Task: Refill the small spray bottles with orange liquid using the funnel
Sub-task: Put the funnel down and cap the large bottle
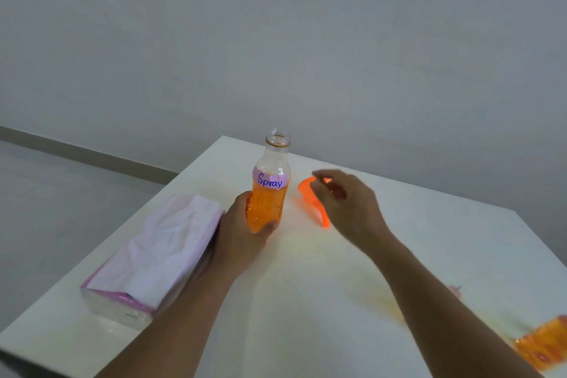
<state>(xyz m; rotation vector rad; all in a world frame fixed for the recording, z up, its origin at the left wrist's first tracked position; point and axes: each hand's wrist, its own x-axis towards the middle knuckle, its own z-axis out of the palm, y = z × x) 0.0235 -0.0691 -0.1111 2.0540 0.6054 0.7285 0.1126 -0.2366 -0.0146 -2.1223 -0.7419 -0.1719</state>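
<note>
Both bare forearms are stretching forward, side by side. The left hand (242,233) is gripping the lower part of a clear plastic bottle of orange liquid (270,193). The right hand (346,202) is hovering palm-down, blurred, with its fingers loosely curled.

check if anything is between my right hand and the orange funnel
Nothing visible does. The right hand is directly over the funnel, which lies on the table; blur hides whether they touch. The bottle gripped by the left hand stands aside, to the left.
</note>
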